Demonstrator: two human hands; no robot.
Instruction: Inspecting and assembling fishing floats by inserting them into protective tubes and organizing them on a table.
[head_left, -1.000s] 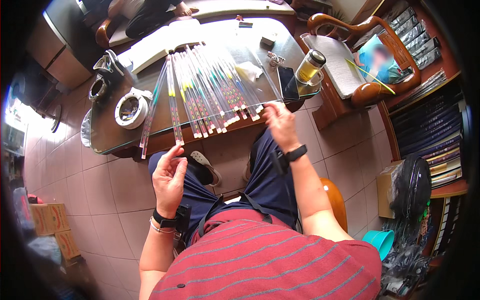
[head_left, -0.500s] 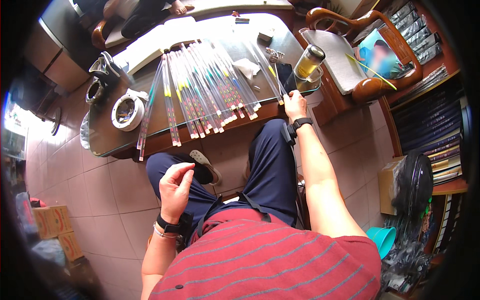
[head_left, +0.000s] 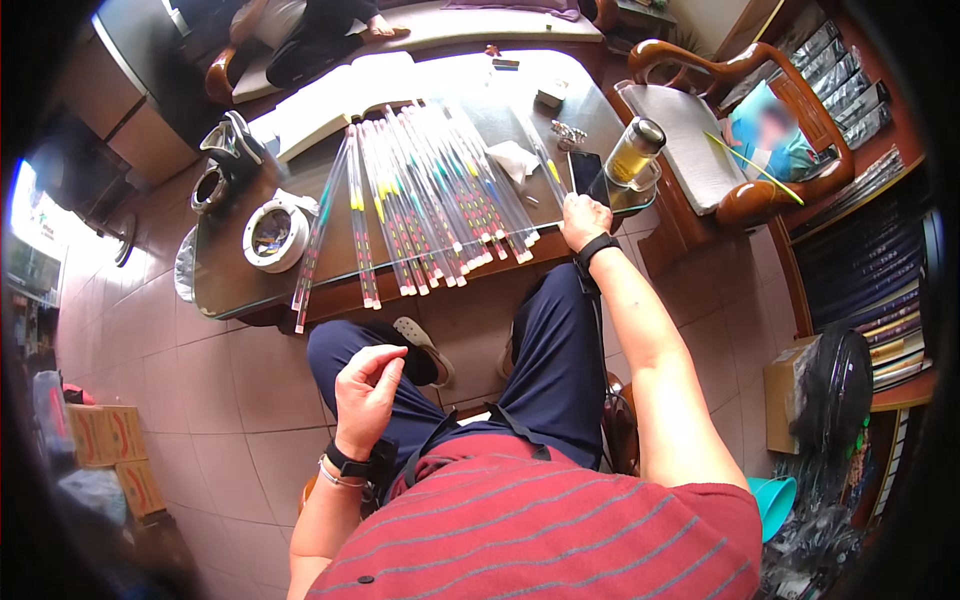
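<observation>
My right hand (head_left: 586, 222) is at the table's near right edge, its fingers closed over the near end of a slim clear tube (head_left: 553, 172) with a yellow-tipped fishing float inside. A black phone (head_left: 587, 172) lies just beyond that hand. Above my left thigh hovers my left hand (head_left: 368, 398), thumb and fingers pressed together; anything between them is too small to make out. Many clear tubes (head_left: 400, 200) holding slender fishing floats, banded in red, black, yellow and green, lie fanned side by side, their pale near ends jutting past the table edge.
On the glass-topped table (head_left: 225, 290) stand a white round ashtray (head_left: 276, 236), a glass tea bottle (head_left: 636, 153) and a crumpled tissue (head_left: 513, 160). A wooden armchair (head_left: 672, 140) is at right, beside a bookshelf (head_left: 880, 330). Another person (head_left: 310, 40) sits beyond the table.
My right hand has slid over the tube's near end, covering it. My left hand holds its pinch. The whole view has shifted slightly, so the table appears lower and farther right.
</observation>
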